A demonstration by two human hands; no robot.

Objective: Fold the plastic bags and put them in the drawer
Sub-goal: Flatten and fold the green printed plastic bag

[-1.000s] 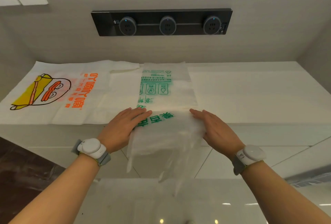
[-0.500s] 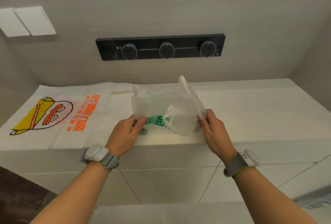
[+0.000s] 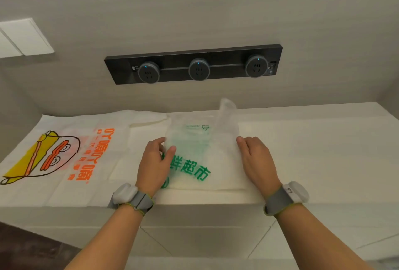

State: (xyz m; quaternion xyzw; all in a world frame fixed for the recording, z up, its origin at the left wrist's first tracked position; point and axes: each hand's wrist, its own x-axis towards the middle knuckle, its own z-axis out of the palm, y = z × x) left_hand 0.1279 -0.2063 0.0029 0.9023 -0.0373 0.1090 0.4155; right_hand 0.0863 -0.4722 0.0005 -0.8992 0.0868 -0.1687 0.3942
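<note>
A beige wall (image 3: 194, 10) is seen behind a white bench (image 3: 313, 140), with cabinet fronts below the bench's front edge. A dark socket rail (image 3: 226, 62) carrying three round sockets is mounted on the wall, and white switch plates (image 3: 23, 36) are set at the upper left.

A large white bag (image 3: 64, 161) with orange lettering and a cartoon face is spread flat on the left of the bench, its long axis laid along the bench, left to right. Its right end is reached by the left hand.

The green-printed bag (image 3: 200, 157) is laid in the middle of the bench, close to the front edge. Its long axis is run from the front edge toward the wall. The bold green characters are placed at the near end. One handle loop (image 3: 226, 108) is raised at the far right corner, pointed up toward the wall.

The bag's left edge is pinched by the left hand (image 3: 154, 161), thumb on top. The right edge is gripped by the right hand (image 3: 257, 161), whose fingers are curled down over it.

A grey wristband (image 3: 131, 197) is worn on the left wrist and another (image 3: 287, 196) on the right.
</note>
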